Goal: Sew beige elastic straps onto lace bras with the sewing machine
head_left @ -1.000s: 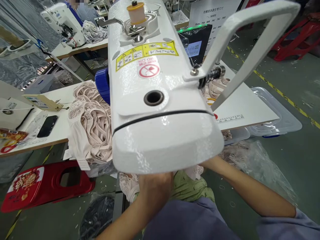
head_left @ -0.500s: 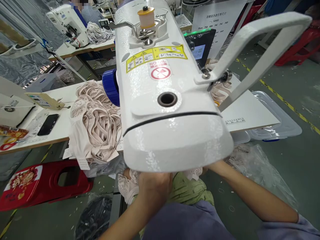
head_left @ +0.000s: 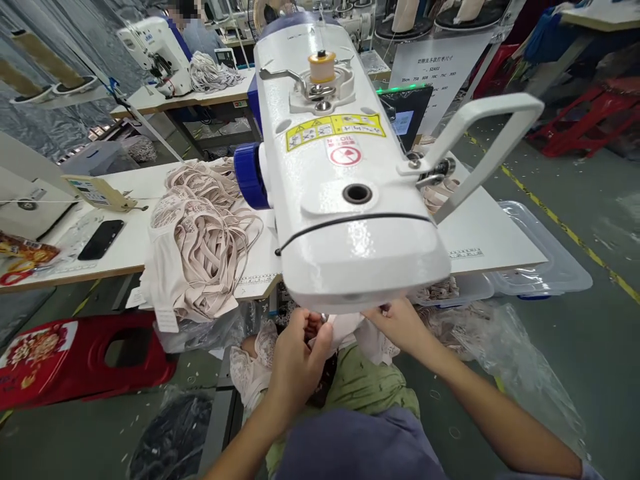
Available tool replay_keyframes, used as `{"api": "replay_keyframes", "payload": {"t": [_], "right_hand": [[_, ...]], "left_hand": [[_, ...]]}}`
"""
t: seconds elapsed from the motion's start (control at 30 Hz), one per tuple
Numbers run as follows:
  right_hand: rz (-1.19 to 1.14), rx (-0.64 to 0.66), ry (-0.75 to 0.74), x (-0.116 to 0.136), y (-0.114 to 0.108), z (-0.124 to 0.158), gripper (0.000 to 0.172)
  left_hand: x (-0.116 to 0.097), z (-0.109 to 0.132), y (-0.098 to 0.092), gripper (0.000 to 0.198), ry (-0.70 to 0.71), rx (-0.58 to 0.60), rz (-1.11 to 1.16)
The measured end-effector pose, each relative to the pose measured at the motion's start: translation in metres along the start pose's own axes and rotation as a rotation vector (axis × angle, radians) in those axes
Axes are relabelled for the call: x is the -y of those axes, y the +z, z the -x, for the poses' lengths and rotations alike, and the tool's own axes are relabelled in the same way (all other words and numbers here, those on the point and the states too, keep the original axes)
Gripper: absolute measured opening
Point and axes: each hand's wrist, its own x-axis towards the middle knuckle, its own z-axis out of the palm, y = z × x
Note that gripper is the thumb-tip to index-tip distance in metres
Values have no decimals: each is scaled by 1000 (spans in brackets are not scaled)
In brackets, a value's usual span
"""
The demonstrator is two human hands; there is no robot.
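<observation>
Below the front end of a white sewing machine [head_left: 360, 267], my left hand [head_left: 300, 353] is closed, with thumb and fingers pinching the edge of a pale pink lace garment [head_left: 345, 330]. On the right, my right hand [head_left: 400, 327] grips the same garment, its fingertips partly hidden under the machine head. The cloth spans between both hands above my lap. Another lace piece [head_left: 250, 367] lies over my leg to the left. A large heap of pale pink straps and lace [head_left: 205, 247] rests on the table left of the machine.
A black phone [head_left: 101, 240] and red-handled scissors [head_left: 17, 273] lie on the left of the white table [head_left: 135, 227]. A red stool [head_left: 130, 353] stands at the lower left. Clear plastic lids [head_left: 545, 267] are at the right. Behind, a person [head_left: 200, 40] sits near another machine.
The view has shifted, so the machine looks smaller and higher. Both hands now show more fully below it, with the garment stretched between them.
</observation>
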Motion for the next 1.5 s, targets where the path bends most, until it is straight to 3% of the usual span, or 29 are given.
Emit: {"api": "replay_keyframes", "payload": {"t": [0.17,0.23,0.3,0.43,0.53,0.63,0.7,0.73,0.8,0.87,0.9,0.97,1.03,1.1,1.23,1.37,1.5], "right_hand": [[2,147,20,14,5,49,41],[-71,195,26,23,13,67,43],[-173,225,73,29,25,78,44],[-440,373,128,33,62,75,47],[-708,475,143,36,90,58,66],[-1110,482,453,41,106,41,57],[-1257,402,648,39,109,36,43],[-1265,341,695,36,109,35,40],[-1173,179,658,26,110,36,39],[-980,-4,504,12,111,40,36],[-855,-85,402,5,113,42,31],[-574,-147,182,-8,116,45,19],[-293,-126,-13,-18,116,48,11],[-68,-71,-114,-23,110,53,13],[87,78,-45,-26,87,62,21],[188,-60,-171,-21,75,57,33],[258,-170,-281,-17,81,43,33]], "left_hand": [[0,0,-7,32,-92,449,297],[2,6,-9,36,-128,536,496],[4,14,-14,39,-204,514,631],[12,34,-40,41,-330,332,679],[18,44,-61,38,-384,249,636],[22,49,-69,36,-429,293,619],[26,49,-67,33,-407,373,552],[29,48,-63,29,-375,354,465],[36,45,-51,21,-302,136,219],[45,42,-32,20,-280,-63,84],[50,40,-21,24,-291,-68,103],[58,37,2,33,-316,85,240],[62,34,20,40,-310,188,342],[62,32,30,41,-292,154,352],[54,32,25,33,-218,77,290],[42,35,17,29,-146,118,276],[34,37,20,31,-218,128,362]]}}
